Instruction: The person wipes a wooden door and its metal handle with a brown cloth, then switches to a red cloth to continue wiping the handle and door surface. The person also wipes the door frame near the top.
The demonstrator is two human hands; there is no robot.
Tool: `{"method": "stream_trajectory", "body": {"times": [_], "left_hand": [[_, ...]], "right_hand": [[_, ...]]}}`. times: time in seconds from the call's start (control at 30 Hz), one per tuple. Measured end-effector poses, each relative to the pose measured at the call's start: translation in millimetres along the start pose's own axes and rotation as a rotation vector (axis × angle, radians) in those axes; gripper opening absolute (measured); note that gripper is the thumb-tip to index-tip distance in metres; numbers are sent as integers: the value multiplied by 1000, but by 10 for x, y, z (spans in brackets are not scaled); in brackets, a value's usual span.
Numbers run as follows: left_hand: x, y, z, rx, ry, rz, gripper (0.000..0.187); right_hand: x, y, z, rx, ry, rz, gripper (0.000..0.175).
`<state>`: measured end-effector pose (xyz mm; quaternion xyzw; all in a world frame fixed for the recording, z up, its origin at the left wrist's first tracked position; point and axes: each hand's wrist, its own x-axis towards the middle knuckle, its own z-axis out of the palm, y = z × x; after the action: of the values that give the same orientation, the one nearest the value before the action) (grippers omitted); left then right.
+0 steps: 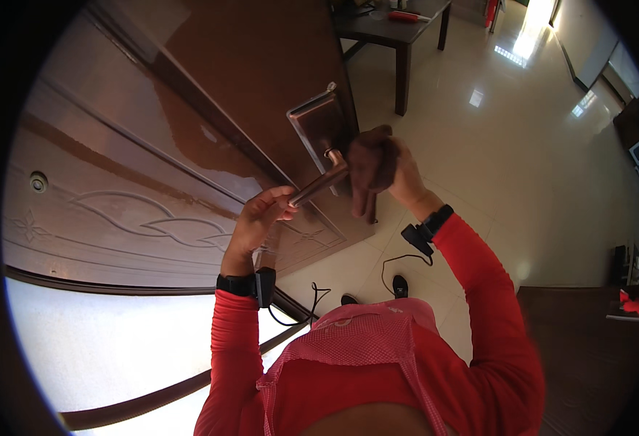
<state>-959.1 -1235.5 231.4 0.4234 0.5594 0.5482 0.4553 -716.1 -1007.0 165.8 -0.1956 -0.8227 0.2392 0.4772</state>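
A brown panelled door fills the upper left, with a metal lock plate near its edge. From the plate a copper-coloured lever handle slants down to the left. The fingertips of my left hand pinch the free end of this lever. My right hand holds a dark brown cloth, blurred, beside the lever's neck and the door edge. Part of the cloth hangs down below that hand. Both wrists wear black bands with small devices and cables.
A dark table bearing a red object stands beyond the door on a glossy tiled floor. A peephole sits in the door at left. Bright frosted panes lie lower left. A dark brown surface is at lower right.
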Motion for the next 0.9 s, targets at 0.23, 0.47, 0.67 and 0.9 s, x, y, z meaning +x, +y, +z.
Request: {"method": "stream_trajectory", "body": {"times": [0.23,0.47,0.67,0.9], "left_hand": [[-19,-89,95,18,49,-12,30],[-42,-43,212,33,35,63,27],[11,-87,223,341,82,129,30],[50,-47,225,532,129,221,27]], "right_hand": [[-654,-789,863,32,-137,4,45],[-349,-1195,1522,357,327,139,31],[-237,-890,1638,515,666,458,22],[-393,-1283,2211,524,645,459,23]]}}
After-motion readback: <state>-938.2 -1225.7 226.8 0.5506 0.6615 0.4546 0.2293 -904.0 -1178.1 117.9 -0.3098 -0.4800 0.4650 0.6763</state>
